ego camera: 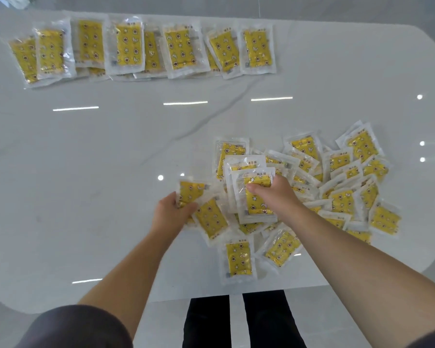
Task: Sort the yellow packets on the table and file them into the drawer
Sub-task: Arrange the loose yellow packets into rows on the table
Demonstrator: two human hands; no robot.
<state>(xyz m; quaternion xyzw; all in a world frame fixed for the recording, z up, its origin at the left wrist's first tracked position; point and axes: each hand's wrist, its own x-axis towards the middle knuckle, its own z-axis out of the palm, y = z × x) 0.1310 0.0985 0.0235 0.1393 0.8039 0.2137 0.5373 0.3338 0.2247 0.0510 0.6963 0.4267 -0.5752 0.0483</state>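
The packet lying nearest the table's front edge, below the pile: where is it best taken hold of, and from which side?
Probably by the clear margin at the near short end of the packet, coming from the front edge of the table. It lies flat, long axis toward the person; that end is free, while the far end meets the pile.

Tabletop point(111, 151) first: white and stone-like with faint grey veining, polished to a high gloss, lamp streaks mirrored sharply on it. The yellow packets point(342, 202) in the pile are clear plastic film, thin and crinkly, flashing white glints. The printed yellow insert inside looks shiny, almost foil-like at the edges. Same glossy film on the far row point(126, 46). The packet point(258, 207) in the right grip point(274, 194) shows creased, wrinkled wrap. Sleeve point(81, 327): dark cloth, matt. Trousers point(206, 322): dark and matt too. Floor point(161, 320): pale, smooth, dull sheen.
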